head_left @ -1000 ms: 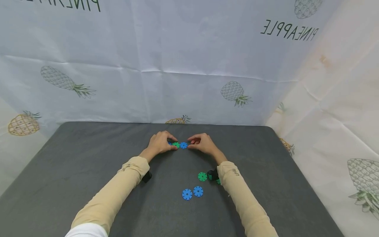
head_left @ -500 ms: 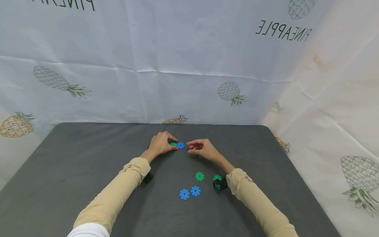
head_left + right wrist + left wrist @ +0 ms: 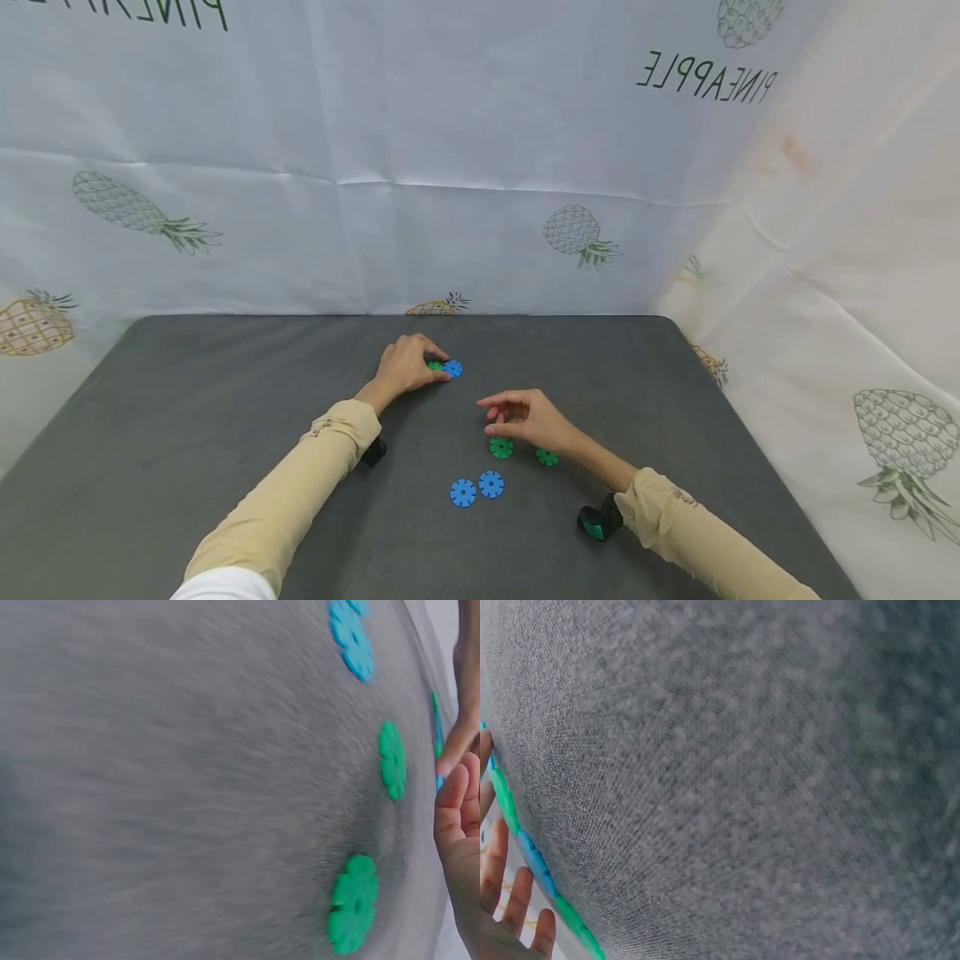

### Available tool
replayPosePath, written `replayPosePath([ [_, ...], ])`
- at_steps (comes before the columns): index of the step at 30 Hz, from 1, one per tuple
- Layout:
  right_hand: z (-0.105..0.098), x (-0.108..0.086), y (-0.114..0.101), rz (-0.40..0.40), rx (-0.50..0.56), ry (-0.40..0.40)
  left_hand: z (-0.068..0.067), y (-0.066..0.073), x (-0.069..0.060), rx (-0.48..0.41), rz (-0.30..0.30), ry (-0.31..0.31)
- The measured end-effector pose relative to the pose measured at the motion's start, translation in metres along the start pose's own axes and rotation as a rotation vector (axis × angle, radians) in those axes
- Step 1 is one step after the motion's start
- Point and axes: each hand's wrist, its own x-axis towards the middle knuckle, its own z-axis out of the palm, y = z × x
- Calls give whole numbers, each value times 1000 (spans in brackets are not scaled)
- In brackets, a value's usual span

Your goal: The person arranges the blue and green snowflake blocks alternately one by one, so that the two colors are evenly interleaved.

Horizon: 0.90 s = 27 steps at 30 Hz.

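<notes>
In the head view my left hand (image 3: 402,364) is at the far middle of the table, thumb and index finger on either side of a row of notched plastic interlocking discs. A green disc (image 3: 434,365) and the blue disc (image 3: 453,368) at the row's right end show; the hand covers the rest. The left wrist view shows blue and green discs (image 3: 536,862) alternating edge to edge along the fingers. My right hand (image 3: 528,418) holds nothing, fingers loosely bent, just above a loose green disc (image 3: 501,448). Another green disc (image 3: 547,457) lies below the right hand's wrist.
Two loose blue discs, a left one (image 3: 462,493) and a right one (image 3: 491,484), lie side by side nearer me. The dark grey table (image 3: 225,467) meets a hanging white pineapple-print cloth (image 3: 480,242) at its back edge. Each wrist carries a black camera (image 3: 600,518).
My right hand has left the blue end of the disc row and moved back toward me and the loose green discs, its fingers spreading. The left hand stays at the row.
</notes>
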Motion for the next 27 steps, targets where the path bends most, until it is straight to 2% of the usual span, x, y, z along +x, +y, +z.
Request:
replayPosePath([
  [14, 7, -67, -10, -20, 156, -44, 1, 0, -3, -7, 3, -10],
  [21, -5, -96, -3, -93, 193, -19, 1, 1, -2, -3, 5, -6],
  [27, -20, -110, 5, -47, 176, 26, 1, 2, -2, -5, 3, -7],
])
